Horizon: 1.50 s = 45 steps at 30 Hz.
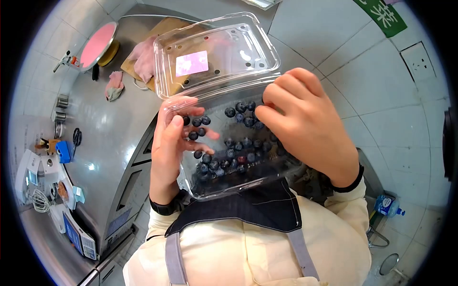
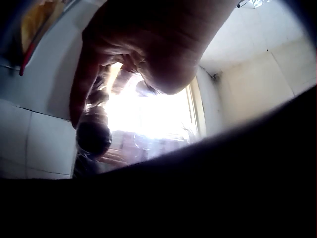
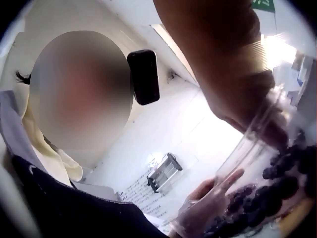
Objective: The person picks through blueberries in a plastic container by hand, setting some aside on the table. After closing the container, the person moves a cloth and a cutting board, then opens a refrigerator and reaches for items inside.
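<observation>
A clear plastic clamshell box (image 1: 224, 188) is held up in front of the apron, its vented lid (image 1: 234, 43) with a pink label swung open away from the body. Blueberries (image 1: 231, 153) lie inside, mostly toward the near side. My left hand (image 1: 164, 148) grips the box's left end, thumb at the wall and fingers showing through the plastic underneath. Over the right end, my right hand (image 1: 305, 119) reaches in with curled fingers among the berries. In the right wrist view it passes over the rim. I cannot tell whether its hidden fingertips pinch a blueberry.
Behind the box, a cutting board (image 1: 167, 28) and pink cloths (image 1: 143, 59) lie on the steel counter (image 1: 109, 128). Scissors (image 1: 77, 138), a blue item (image 1: 63, 151) and a scale (image 1: 78, 233) stand at left. A bottle (image 1: 389, 206) is at lower right, below the tiled wall.
</observation>
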{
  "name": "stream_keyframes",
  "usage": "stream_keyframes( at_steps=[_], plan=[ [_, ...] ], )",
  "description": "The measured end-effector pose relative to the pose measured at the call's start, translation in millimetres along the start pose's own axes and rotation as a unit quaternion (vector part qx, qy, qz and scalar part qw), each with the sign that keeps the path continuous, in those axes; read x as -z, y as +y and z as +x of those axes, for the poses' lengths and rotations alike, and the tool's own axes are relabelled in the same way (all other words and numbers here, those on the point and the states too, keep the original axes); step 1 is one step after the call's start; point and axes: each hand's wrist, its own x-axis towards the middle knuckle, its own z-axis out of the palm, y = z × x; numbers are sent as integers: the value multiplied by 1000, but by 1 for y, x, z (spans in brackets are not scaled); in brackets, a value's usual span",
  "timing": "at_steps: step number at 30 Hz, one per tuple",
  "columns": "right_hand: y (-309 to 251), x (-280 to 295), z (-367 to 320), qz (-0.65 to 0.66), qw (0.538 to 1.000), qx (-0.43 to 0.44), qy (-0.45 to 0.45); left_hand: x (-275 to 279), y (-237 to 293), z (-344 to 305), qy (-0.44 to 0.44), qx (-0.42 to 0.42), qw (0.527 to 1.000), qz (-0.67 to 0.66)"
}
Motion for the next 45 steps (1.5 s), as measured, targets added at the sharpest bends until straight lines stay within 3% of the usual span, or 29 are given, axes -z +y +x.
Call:
stream_keyframes(
  at_steps=[2,7,10,12,13,15,20,22,23,25,29,34,36,37,39,40,43,45],
  plan=[
    [0,-16,2,-50,996,7,-69,-1,0,0,6,0,1000,-1],
    [3,-42,7,-81,995,54,-22,4,-7,0,14,4,1000,-9],
    [8,-39,6,-51,996,74,-9,8,-10,0,25,0,1000,7],
    [12,-15,4,118,992,52,7,11,-9,0,18,-6,1000,11],
    [14,-3,-1,119,991,53,7,13,-8,0,19,-6,1000,10],
    [19,20,-22,217,974,-16,66,15,-6,-2,18,-12,1000,-22],
    [30,38,-103,353,925,-116,71,18,-4,-2,40,-19,999,-26],
    [26,31,-132,396,881,-252,59,17,-3,0,38,-31,998,-29],
    [25,27,-145,395,880,-256,61,15,-1,1,37,-31,999,-17],
    [23,16,-168,365,855,-367,-34,10,-1,5,41,-24,999,-8],
    [18,-9,-188,310,821,-467,-112,4,-1,10,37,-15,999,4],
    [19,-42,-215,213,846,-465,-149,2,-2,13,18,-13,1000,5],
    [19,-46,-217,139,871,-459,-102,4,-3,12,13,-20,1000,8],
    [19,-43,-211,140,873,-457,-102,4,-2,12,15,-21,1000,7],
    [17,-27,-188,136,873,-468,9,5,-2,11,18,-22,1000,6],
    [16,-20,-177,136,874,-467,10,5,-2,11,17,-25,1000,4],
    [13,3,-141,115,908,-398,56,8,-3,10,7,-27,1000,-10],
    [8,17,-110,137,950,-252,121,9,-3,9,0,-28,999,-18]
  ],
)
